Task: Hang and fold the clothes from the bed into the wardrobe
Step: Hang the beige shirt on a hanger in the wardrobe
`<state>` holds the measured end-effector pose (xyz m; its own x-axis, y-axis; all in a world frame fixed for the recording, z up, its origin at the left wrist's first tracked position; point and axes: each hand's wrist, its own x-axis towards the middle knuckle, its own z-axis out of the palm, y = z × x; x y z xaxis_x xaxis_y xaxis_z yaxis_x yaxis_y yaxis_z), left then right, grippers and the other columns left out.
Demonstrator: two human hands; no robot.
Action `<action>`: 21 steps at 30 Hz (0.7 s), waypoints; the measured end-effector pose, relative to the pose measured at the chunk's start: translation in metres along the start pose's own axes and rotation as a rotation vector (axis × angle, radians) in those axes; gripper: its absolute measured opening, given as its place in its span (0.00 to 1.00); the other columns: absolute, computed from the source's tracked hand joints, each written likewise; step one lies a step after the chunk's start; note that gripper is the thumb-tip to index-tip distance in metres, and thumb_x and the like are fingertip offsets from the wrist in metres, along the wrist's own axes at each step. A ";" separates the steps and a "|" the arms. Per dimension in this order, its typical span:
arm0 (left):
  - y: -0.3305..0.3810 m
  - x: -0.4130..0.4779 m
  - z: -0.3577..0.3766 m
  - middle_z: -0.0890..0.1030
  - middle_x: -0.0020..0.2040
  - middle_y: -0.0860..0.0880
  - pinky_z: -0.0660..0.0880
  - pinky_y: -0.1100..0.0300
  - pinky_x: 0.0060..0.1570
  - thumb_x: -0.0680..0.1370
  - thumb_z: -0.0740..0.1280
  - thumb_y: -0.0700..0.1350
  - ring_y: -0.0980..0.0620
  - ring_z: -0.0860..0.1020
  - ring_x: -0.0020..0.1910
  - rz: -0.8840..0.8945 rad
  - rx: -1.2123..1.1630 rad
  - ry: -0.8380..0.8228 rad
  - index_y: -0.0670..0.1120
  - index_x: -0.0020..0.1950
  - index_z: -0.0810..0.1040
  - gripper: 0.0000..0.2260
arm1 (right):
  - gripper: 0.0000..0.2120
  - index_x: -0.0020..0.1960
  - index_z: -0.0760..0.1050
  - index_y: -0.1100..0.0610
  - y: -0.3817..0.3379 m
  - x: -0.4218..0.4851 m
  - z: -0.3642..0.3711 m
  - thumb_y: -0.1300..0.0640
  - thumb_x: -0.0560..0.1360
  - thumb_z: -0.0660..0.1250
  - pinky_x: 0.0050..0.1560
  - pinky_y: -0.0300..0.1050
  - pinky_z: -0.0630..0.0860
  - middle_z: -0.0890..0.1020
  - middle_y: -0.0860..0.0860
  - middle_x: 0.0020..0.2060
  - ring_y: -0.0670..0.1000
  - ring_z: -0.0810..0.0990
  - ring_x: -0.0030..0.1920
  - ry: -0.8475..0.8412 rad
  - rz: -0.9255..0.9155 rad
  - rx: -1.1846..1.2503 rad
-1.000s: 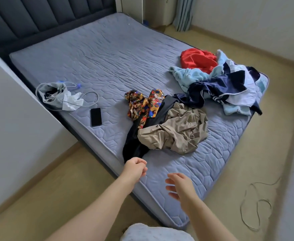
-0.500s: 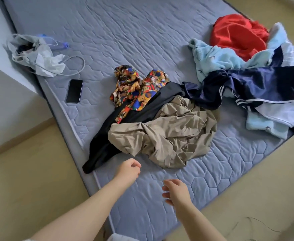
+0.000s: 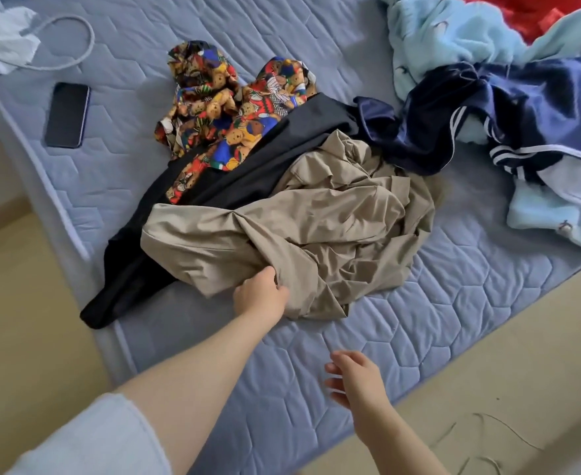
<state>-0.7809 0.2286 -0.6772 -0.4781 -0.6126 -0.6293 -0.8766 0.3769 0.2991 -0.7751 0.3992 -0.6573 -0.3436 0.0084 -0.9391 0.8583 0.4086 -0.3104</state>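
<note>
Head view: two hands. The left hand (image 3: 260,294) grips the near edge of one beige garment (image 3: 316,228), crumpled on the mattress (image 3: 453,303) over one black garment (image 3: 138,269). The right hand (image 3: 357,378) hovers loose-fingered, holding nothing. One phone (image 3: 67,114) lies well apart

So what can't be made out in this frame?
Head view only.
Fingers of the left hand: buried in a fold of the beige garment it grips.
Black garment: mostly under the beige one and the teddy-bear print garment.
Red garment: cut off by the top edge.
Wardrobe: outside the frame.
</note>
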 end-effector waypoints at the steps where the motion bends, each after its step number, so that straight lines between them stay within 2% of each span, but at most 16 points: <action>1: -0.003 -0.003 -0.002 0.80 0.45 0.40 0.63 0.56 0.39 0.74 0.61 0.42 0.40 0.75 0.49 0.035 0.001 -0.042 0.46 0.32 0.62 0.13 | 0.05 0.45 0.74 0.57 0.000 0.001 -0.001 0.62 0.77 0.60 0.32 0.40 0.67 0.76 0.52 0.35 0.50 0.71 0.31 -0.016 -0.004 -0.002; 3: -0.013 -0.016 -0.007 0.79 0.40 0.39 0.62 0.58 0.33 0.73 0.63 0.42 0.41 0.75 0.43 0.081 -0.029 -0.141 0.45 0.29 0.63 0.14 | 0.05 0.52 0.73 0.54 -0.001 -0.001 0.002 0.57 0.78 0.61 0.36 0.41 0.70 0.77 0.50 0.42 0.50 0.75 0.37 -0.063 -0.010 -0.015; 5: -0.027 -0.031 -0.015 0.76 0.32 0.47 0.62 0.65 0.25 0.71 0.66 0.42 0.48 0.74 0.36 0.099 -0.095 -0.284 0.46 0.29 0.66 0.13 | 0.10 0.60 0.67 0.47 -0.007 -0.002 0.005 0.50 0.79 0.60 0.43 0.44 0.74 0.75 0.46 0.51 0.50 0.77 0.46 -0.125 -0.003 0.046; 7: -0.036 -0.046 -0.029 0.74 0.31 0.52 0.64 0.69 0.26 0.66 0.68 0.41 0.54 0.71 0.34 0.055 -0.289 -0.439 0.46 0.33 0.71 0.06 | 0.16 0.64 0.62 0.42 -0.016 -0.003 0.009 0.46 0.78 0.61 0.46 0.48 0.75 0.74 0.47 0.57 0.51 0.76 0.53 -0.182 0.032 0.192; 10: -0.039 -0.062 -0.047 0.71 0.27 0.53 0.64 0.67 0.28 0.57 0.62 0.38 0.56 0.66 0.29 0.026 -0.598 -0.579 0.45 0.29 0.71 0.04 | 0.26 0.71 0.59 0.46 -0.026 -0.003 0.013 0.52 0.76 0.65 0.46 0.50 0.77 0.75 0.49 0.63 0.54 0.77 0.58 -0.219 -0.020 0.365; 13: -0.040 -0.071 -0.055 0.72 0.27 0.51 0.67 0.68 0.27 0.61 0.63 0.39 0.57 0.68 0.26 -0.074 -0.813 -0.646 0.46 0.31 0.73 0.03 | 0.25 0.70 0.64 0.53 -0.033 -0.007 0.018 0.66 0.76 0.62 0.43 0.47 0.78 0.80 0.54 0.56 0.54 0.80 0.51 -0.192 -0.106 0.415; 14: -0.042 -0.071 -0.056 0.76 0.31 0.49 0.70 0.66 0.29 0.66 0.65 0.41 0.55 0.72 0.30 -0.151 -0.888 -0.620 0.46 0.35 0.76 0.01 | 0.21 0.67 0.68 0.56 -0.035 -0.012 0.021 0.68 0.76 0.60 0.38 0.44 0.77 0.81 0.55 0.51 0.53 0.81 0.46 -0.174 -0.110 0.386; 16: -0.052 -0.065 -0.054 0.83 0.43 0.48 0.77 0.59 0.39 0.76 0.64 0.51 0.50 0.80 0.42 -0.335 -1.048 -0.510 0.47 0.48 0.80 0.09 | 0.14 0.58 0.74 0.59 -0.033 -0.023 0.028 0.69 0.77 0.57 0.24 0.37 0.70 0.78 0.53 0.35 0.49 0.75 0.30 -0.142 -0.108 0.278; 18: -0.060 -0.059 -0.054 0.83 0.52 0.49 0.77 0.54 0.47 0.76 0.62 0.61 0.49 0.81 0.50 -0.432 -1.109 -0.465 0.51 0.56 0.78 0.18 | 0.12 0.50 0.75 0.59 -0.024 -0.033 0.037 0.69 0.76 0.55 0.18 0.33 0.61 0.72 0.50 0.25 0.44 0.66 0.21 -0.161 -0.135 0.193; 19: -0.062 -0.058 -0.053 0.82 0.54 0.48 0.77 0.53 0.51 0.74 0.62 0.62 0.48 0.80 0.52 -0.444 -1.131 -0.486 0.51 0.60 0.76 0.21 | 0.12 0.48 0.75 0.58 -0.017 -0.038 0.041 0.69 0.77 0.55 0.18 0.33 0.59 0.71 0.49 0.22 0.43 0.64 0.19 -0.203 -0.142 0.162; 21: -0.065 -0.056 -0.048 0.81 0.55 0.44 0.77 0.51 0.50 0.75 0.67 0.53 0.45 0.80 0.51 -0.467 -1.191 -0.510 0.46 0.64 0.74 0.20 | 0.11 0.45 0.75 0.57 -0.001 -0.048 0.047 0.68 0.77 0.57 0.21 0.35 0.59 0.70 0.48 0.21 0.44 0.64 0.21 -0.317 -0.127 0.096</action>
<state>-0.6996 0.2048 -0.6265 -0.2833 -0.0991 -0.9539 -0.5886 -0.7673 0.2545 -0.7417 0.3555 -0.6190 -0.3273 -0.3272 -0.8864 0.8535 0.3001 -0.4260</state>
